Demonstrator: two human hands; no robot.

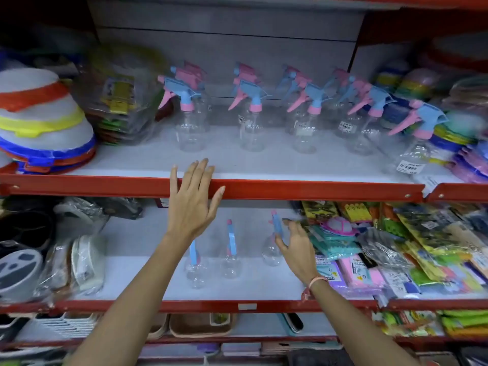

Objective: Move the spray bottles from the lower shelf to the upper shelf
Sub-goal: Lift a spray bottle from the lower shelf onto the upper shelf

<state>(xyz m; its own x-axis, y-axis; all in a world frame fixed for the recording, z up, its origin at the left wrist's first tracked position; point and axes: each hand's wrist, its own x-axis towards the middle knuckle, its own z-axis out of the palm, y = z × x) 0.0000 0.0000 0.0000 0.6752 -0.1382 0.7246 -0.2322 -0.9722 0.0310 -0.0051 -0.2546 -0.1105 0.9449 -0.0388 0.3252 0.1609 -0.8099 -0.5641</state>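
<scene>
1. The right hand (293, 249) reaches into the lower shelf (237, 286), fingers spread and released, just beside the rightmost spray bottle (273, 244) but not yet closed on it. The best hold looks like the neck under the blue trigger head, not the round clear body, which would likely slip.
2. Two more spray bottles stand to its left on the same shelf, the middle one (231, 257) and the left one (196, 268). Lifting straight up before drawing near should keep them standing.
3. The left hand (194, 199) lies open and empty against the red front rail (317, 190) of the upper shelf (264, 159). It steadies the person and should move aside as the bottle comes up.
4. The packets (340, 247) crowd the right side, so the wrist should stay left of them.
5. Rows of spray bottles (253, 114) already fill the upper shelf; the bare strip near the rail seems the place to set it.
</scene>
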